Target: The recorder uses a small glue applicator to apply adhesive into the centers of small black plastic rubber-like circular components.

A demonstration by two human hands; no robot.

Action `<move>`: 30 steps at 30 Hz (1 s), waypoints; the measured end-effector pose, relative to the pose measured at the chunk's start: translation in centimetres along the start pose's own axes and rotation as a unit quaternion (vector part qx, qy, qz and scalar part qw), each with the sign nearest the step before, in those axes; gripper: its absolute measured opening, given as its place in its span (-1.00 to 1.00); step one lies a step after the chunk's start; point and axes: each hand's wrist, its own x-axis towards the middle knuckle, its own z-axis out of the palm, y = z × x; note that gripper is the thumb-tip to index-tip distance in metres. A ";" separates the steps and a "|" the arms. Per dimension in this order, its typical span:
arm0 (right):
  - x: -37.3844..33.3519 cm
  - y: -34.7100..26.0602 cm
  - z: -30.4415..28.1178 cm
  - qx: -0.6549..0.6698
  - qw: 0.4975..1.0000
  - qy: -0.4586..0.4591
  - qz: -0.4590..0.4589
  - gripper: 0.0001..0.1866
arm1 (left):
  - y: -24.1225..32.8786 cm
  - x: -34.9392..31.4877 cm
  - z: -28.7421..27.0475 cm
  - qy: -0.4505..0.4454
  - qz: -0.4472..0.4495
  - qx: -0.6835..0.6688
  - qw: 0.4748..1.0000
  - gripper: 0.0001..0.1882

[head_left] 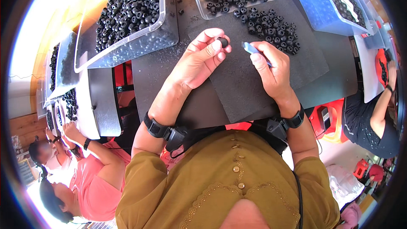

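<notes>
Bead (pixel 223 42): round, black, pinched over mat (pixel 239 89) by left hand (pixel 202 56), thumb against fingertips.
Tool (pixel 250 48): blue, clasped in right hand (pixel 273 65), fingers curled, just right of bead.
Mat: grainy, dark; ring-shaped beads (pixel 274 29) heaped at far side.

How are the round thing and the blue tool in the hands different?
The black piece is round; the blue tool is long and narrow. The piece is dark, the tool mostly light blue. The left hand holds the piece, the right hand the tool. Each fits in one hand.
</notes>
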 end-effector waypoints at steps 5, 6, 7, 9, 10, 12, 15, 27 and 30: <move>0.0 0.0 0.0 -0.055 0.997 -0.045 -0.022 -0.82 | 0.2 -0.2 1.0 0.046 -0.020 -0.008 0.999 -0.77; 0.0 -0.1 0.0 -0.055 0.997 -0.047 -0.022 -0.82 | 0.2 -0.2 0.8 0.047 -0.020 -0.009 0.999 -0.77; 0.1 -0.2 -0.1 -0.061 0.996 -0.054 -0.020 -0.82 | 0.2 -0.3 0.6 0.035 -0.023 -0.013 0.999 -0.78; 0.1 -0.4 0.0 -0.068 0.996 -0.060 -0.018 -0.82 | 0.1 -0.3 0.4 0.021 -0.027 -0.016 0.999 -0.78; 0.1 -0.4 0.0 -0.067 0.996 -0.059 -0.021 -0.83 | 0.1 -0.2 0.4 0.023 -0.024 -0.009 0.999 -0.79; 0.1 -0.4 -0.1 -0.068 0.996 -0.056 -0.022 -0.83 | -0.1 -0.2 0.5 0.024 -0.023 -0.004 0.999 -0.80; 0.1 -0.4 -0.1 -0.072 0.995 -0.056 -0.029 -0.82 | -0.1 -0.3 0.7 0.029 -0.028 0.011 0.999 -0.80; 0.2 -0.6 -0.2 -0.100 0.993 -0.061 -0.035 -0.82 | -0.2 -0.4 0.8 0.015 -0.043 0.036 0.998 -0.80; 0.1 -0.4 -0.2 -0.099 0.993 -0.057 -0.039 -0.83 | -0.2 -0.4 0.8 0.005 -0.049 0.036 0.998 -0.82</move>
